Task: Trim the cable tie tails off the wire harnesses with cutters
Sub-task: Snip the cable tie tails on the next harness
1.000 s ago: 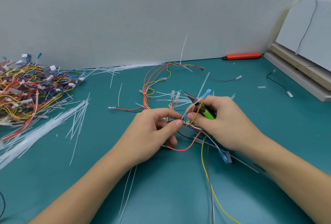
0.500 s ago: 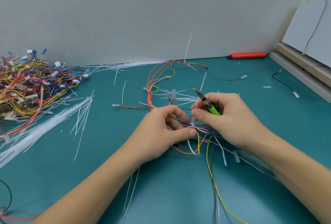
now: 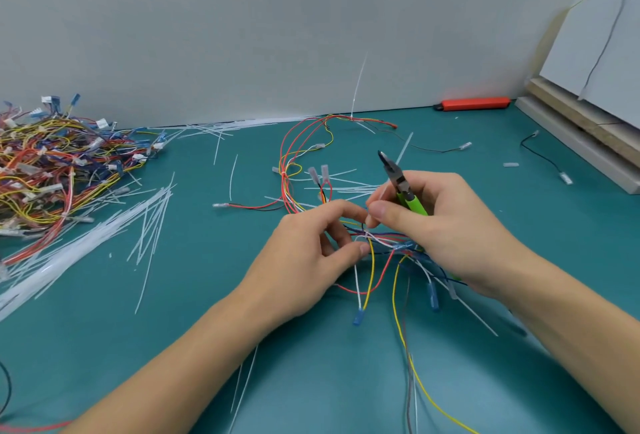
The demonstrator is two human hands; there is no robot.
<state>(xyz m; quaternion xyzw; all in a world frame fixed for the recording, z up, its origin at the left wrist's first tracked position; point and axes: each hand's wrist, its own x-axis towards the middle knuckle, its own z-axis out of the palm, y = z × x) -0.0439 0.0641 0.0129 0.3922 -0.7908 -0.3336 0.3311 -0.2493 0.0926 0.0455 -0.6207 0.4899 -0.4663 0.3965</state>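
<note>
Mid-frame, left hand [image 3: 311, 253] fingers pinch the floppy, light wires [image 3: 372, 260]; right hand [image 3: 446, 225] fingers curl round the cutters [image 3: 401, 187]

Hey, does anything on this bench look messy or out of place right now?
Yes. Cut tie tails lie scattered over the mat, and one uncut tail sticks straight up from the far wires.

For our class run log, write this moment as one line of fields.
left hand: pinching harness wires | right hand: holding green-handled cutters, tip up, not cutting | cut tie tails: strewn left on mat
</note>
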